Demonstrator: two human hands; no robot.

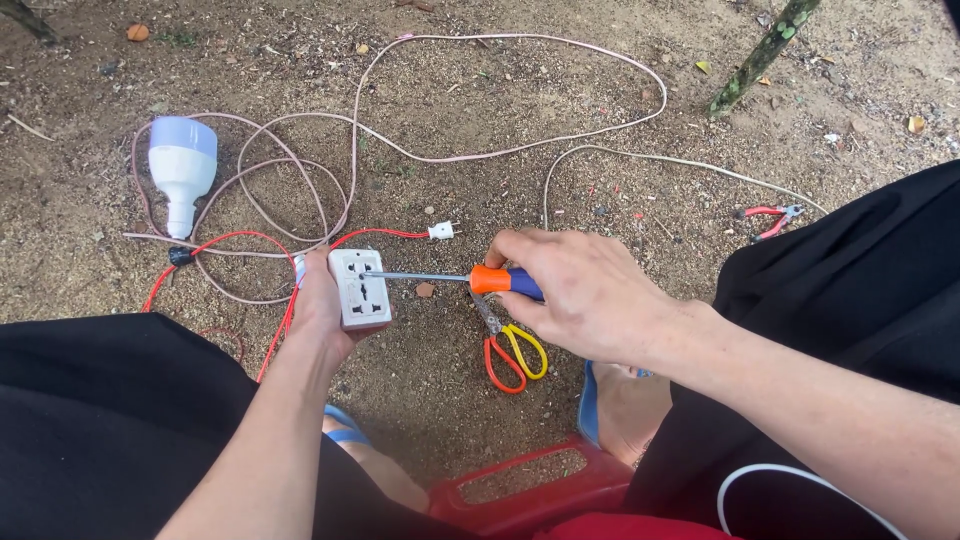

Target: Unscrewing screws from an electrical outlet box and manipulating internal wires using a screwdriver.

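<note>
**Head view: socket held, screwdriver set to its face**

Head camera frame: a white socket block (pixel 360 288) is gripped in the left hand (pixel 322 300), fingers wrapped behind it, its face turned up above the dirt ground (pixel 600 90). A screwdriver (pixel 470 279) with an orange and blue handle is clasped in the right hand (pixel 580 290); its shaft is laid level and its tip is set against the upper part of the socket face. Red wire (pixel 235 238) is seen running from behind the socket out to the left. Scissors (pixel 512 350) with orange and yellow loops are lying on the ground just below the right hand. A white bulb (pixel 181 170) is resting well to the left, amid loops of pale cable (pixel 500 40). Red-handled pliers (pixel 768 216) are lying far right. A small white plug (pixel 441 231) is seen just above the screwdriver shaft.
</note>
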